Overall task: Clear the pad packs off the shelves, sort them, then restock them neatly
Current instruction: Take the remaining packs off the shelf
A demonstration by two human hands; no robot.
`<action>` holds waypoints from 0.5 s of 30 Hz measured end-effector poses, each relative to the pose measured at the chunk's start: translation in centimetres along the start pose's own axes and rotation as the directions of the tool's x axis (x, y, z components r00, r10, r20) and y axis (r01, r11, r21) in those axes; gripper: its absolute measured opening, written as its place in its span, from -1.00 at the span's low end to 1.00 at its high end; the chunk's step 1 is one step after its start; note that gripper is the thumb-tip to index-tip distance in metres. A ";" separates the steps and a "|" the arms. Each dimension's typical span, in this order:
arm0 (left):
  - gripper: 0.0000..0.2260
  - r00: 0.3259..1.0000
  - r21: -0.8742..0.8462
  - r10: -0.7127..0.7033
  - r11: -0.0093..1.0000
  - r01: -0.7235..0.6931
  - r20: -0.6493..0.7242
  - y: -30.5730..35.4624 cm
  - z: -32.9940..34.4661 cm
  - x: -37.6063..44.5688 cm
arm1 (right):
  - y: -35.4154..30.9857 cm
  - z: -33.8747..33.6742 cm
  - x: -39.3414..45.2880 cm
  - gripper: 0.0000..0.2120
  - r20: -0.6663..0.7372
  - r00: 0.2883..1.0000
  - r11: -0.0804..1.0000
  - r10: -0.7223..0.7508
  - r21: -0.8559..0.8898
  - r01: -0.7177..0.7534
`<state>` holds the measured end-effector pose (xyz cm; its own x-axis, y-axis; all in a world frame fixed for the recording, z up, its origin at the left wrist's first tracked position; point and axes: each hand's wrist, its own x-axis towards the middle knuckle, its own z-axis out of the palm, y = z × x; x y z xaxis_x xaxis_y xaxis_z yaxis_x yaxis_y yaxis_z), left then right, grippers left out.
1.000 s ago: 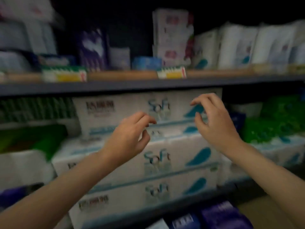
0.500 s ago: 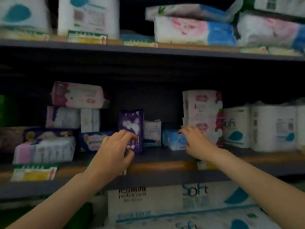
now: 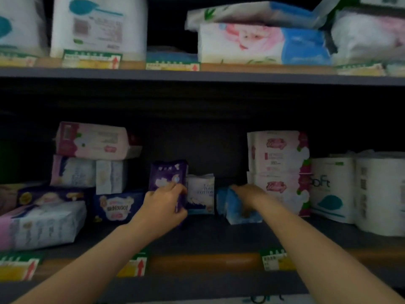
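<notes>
Purple glossy pad pack (image 3: 167, 183) pinched by left hand (image 3: 163, 207); right hand (image 3: 246, 194), at three o'clock, grips crinkly blue pack (image 3: 232, 207).

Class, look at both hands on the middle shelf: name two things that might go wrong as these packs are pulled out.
1. The left hand grips the purple pack, which stands against the small white pack; pulling it may topple that neighbour.
2. The right hand holds the blue pack right beside the tall pink-and-white stack; a careless tug might knock the stack.
</notes>
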<state>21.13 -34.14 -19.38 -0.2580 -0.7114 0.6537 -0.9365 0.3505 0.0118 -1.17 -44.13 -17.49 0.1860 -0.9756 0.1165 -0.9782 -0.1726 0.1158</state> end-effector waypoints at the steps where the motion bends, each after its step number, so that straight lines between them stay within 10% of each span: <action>1: -0.62 1.000 -0.008 -0.001 1.000 0.002 0.018 0.2 0.1 0.2 | 0.0 -0.1 -0.1 -0.08 -0.001 1.000 1.000 -0.013 -0.022 0.013; 8: -0.25 0.968 -0.157 0.084 0.986 -0.047 0.236 2.9 0.9 2.0 | -1.0 -3.4 -4.4 -0.31 -0.071 0.949 0.932 -0.307 0.180 0.315; 15: -0.26 0.865 -0.034 0.109 0.994 -0.105 0.491 5.9 2.8 4.9 | 5.1 -5.9 -5.1 -0.32 -0.348 0.927 0.979 -0.142 0.088 0.183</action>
<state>13.65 -37.27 -18.26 -0.4412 -0.8759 0.1951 -0.8954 0.4442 -0.0309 -6.57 -39.22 -11.71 0.3436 -0.8326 0.4344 -0.9320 -0.3593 0.0484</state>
